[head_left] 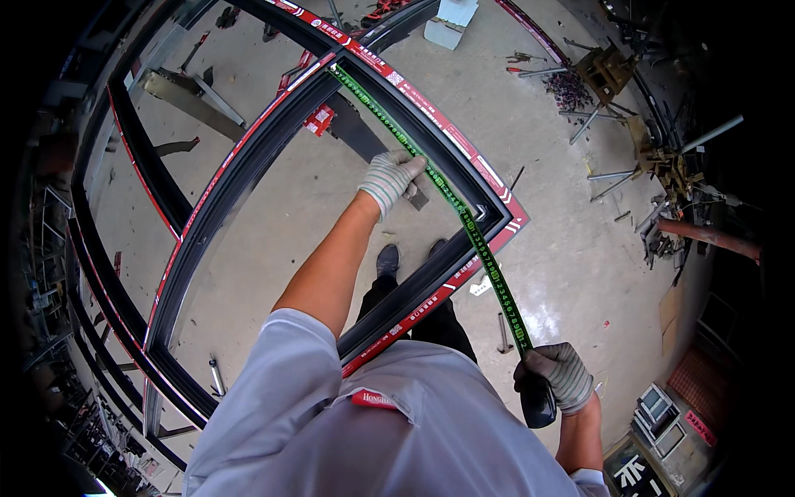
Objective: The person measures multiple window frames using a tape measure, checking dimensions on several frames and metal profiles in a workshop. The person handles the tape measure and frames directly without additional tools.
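Observation:
A green tape measure blade (497, 277) runs along the far-right side of a black frame (240, 178) edged with red and white protective film. Its far end lies by the frame's upper corner, and it passes beyond the right corner toward me. My left hand (391, 178), in a striped knit glove, is closed with thumb and fingers pinching the blade midway along that side. In my right hand (563, 377), gloved the same way, is the black tape measure case (538, 403), held to the right of my body with the blade drawn out of it.
More black frame members (141, 157) with red film stretch to the left. A hammer (504, 334) lies on the concrete floor. Metal stands (609, 74) and scrap crowd the right side, with a reddish pipe (708, 238). A pale box (450, 23) stands at the back.

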